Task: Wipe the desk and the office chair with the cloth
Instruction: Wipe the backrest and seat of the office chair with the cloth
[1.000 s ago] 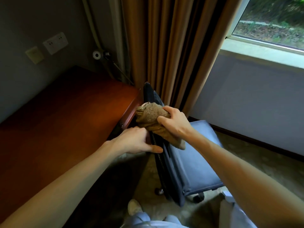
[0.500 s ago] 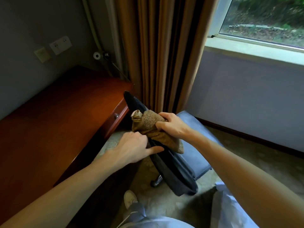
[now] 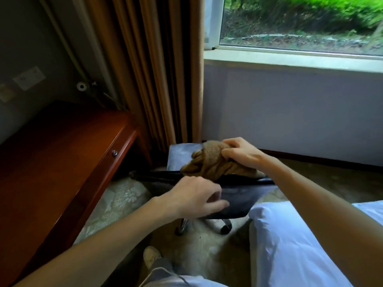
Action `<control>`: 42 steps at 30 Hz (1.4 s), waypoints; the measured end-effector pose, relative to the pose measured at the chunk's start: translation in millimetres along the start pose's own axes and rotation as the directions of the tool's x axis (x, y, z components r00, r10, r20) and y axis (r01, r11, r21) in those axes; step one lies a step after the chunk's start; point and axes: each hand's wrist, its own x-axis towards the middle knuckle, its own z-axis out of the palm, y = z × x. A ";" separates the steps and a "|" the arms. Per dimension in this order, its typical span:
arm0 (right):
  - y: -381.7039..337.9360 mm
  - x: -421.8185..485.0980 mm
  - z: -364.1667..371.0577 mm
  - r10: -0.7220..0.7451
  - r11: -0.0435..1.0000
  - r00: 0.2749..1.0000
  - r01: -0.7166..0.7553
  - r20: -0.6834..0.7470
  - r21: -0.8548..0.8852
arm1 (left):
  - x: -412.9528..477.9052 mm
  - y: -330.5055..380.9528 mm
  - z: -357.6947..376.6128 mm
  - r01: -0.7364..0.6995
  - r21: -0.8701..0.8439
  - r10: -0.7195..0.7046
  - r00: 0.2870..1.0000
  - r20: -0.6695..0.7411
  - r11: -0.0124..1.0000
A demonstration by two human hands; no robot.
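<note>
A person's right hand [image 3: 241,154] clutches a bunched brown cloth [image 3: 207,163] draped over the backrest's top edge on the office chair [image 3: 244,198], while the left hand [image 3: 198,196] clasps that backrest just below the cloth, seemingly to steady the wheeled chair; the wooden desk [image 3: 62,162] stands to its left.

Tan curtain [image 3: 157,69] hangs far centre. Window [image 3: 300,23] far right, daylight, greenery outside. Pale wall [image 3: 290,112] beneath. Patterned carpet [image 3: 116,204] on floor. White bedding [image 3: 290,245] near right.
</note>
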 end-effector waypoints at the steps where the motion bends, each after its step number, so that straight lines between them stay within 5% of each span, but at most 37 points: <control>1: 5.2 -5.5 -7.9 -0.008 1.000 0.996 0.008 -0.087 -0.001 | -0.4 -3.7 -4.1 -0.034 0.003 0.034 0.996 -0.079 0.999; 4: 18.6 -27.5 -25.1 -0.017 1.000 0.922 0.010 -0.388 -0.018 | -0.9 -23.8 -13.1 0.003 0.068 0.013 0.972 -0.234 0.998; 7: 29.6 -44.6 -33.4 0.020 0.999 0.787 -0.031 -0.616 -0.008 | 0.4 -43.4 -8.1 0.212 0.056 -0.204 0.972 -0.120 0.976; 11: 39.1 -65.0 -40.6 0.071 0.997 0.693 -0.071 -0.717 0.031 | 5.1 -39.4 25.3 0.244 0.049 -0.248 0.961 0.124 0.968; 14: 44.9 -75.7 -43.0 0.067 0.994 0.656 -0.107 -0.752 -0.006 | 19.8 -20.9 49.7 0.190 -0.001 -0.188 0.974 0.127 0.982; 18: 54.5 -80.2 -45.9 0.106 0.987 0.671 -0.160 -0.734 -0.005 | 52.4 -1.1 63.2 0.149 -0.047 -0.149 0.989 0.006 0.988; 35: 118.1 -32.4 -114.6 0.246 0.968 0.761 -0.225 -0.600 0.111 | 173.2 54.1 94.0 0.240 -0.145 -0.254 0.963 -0.086 0.960; 42: 142.5 11.1 -164.1 0.217 0.963 0.791 -0.270 -0.572 -0.009 | 267.9 62.8 98.3 0.232 -0.240 -0.235 0.972 0.015 0.943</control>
